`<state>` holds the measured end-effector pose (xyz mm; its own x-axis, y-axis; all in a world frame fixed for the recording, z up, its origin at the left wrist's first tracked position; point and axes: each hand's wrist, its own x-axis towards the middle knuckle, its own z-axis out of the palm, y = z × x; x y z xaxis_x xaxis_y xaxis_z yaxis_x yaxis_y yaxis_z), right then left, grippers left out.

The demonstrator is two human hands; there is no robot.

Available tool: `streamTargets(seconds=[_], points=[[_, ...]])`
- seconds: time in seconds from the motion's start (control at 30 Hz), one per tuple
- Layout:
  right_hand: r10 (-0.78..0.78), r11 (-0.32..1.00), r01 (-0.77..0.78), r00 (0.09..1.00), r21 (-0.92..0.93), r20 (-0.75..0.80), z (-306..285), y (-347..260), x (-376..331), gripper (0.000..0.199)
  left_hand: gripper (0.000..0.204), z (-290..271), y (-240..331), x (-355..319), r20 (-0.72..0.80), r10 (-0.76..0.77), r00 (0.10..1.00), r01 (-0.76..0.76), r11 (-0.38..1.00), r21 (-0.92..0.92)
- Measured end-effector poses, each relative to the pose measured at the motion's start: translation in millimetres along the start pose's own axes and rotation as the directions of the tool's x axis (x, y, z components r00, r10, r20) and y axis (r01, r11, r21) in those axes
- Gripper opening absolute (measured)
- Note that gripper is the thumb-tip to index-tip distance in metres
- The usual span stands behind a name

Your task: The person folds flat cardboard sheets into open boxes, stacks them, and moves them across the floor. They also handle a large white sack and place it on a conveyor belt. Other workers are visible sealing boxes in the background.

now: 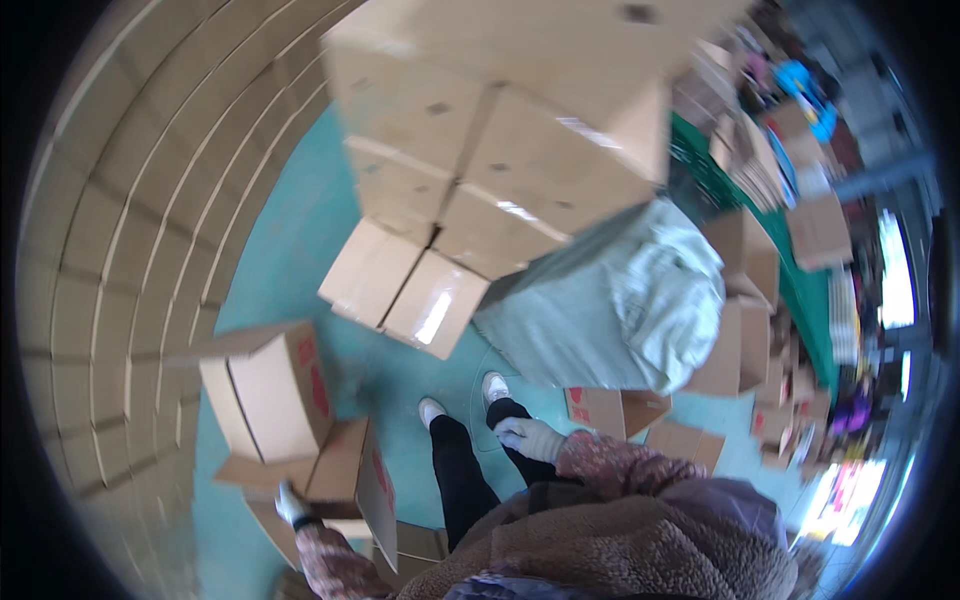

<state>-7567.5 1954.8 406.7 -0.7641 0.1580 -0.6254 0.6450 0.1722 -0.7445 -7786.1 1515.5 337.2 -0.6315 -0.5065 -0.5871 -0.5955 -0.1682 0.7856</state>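
My left hand (291,504), in a pale glove, is low at the left and grips the lower corner of an open brown cardboard box (345,470) with red print. A second open box (268,388) stands just behind it. My right hand (530,437), also gloved, hangs loosely against my right thigh and holds nothing. My two white shoes (462,397) stand on the teal floor (290,260) between the hands.
A tall stack of sealed cartons (500,130) rises straight ahead, with two lower cartons (405,288) at its foot. A large grey wrapped bale (610,300) lies to the right. A wall of stacked cartons (130,220) curves along the left. Loose boxes (745,330) crowd the right.
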Motion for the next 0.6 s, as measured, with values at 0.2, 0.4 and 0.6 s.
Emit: streamTargets(seconds=[0.2,0.4,0.6], points=[[-0.133,0.988,0.13,0.991,-0.084,-0.035,-18,-21,-31,0.017,0.036,-89,77,-43,0.103,0.221,0.97,-0.239,0.949,0.207],[-0.166,0.986,0.168,0.979,0.003,-0.119,-29,-3,-52,0.021,0.04,-105,177,-150,0.261,0.361,0.895,-0.445,0.742,0.5],[-0.314,0.949,0.315,0.93,-0.022,-0.192,-39,34,-98,0.021,0.028,-76,216,-289,0.583,0.294,0.757,-0.64,0.513,0.573]])
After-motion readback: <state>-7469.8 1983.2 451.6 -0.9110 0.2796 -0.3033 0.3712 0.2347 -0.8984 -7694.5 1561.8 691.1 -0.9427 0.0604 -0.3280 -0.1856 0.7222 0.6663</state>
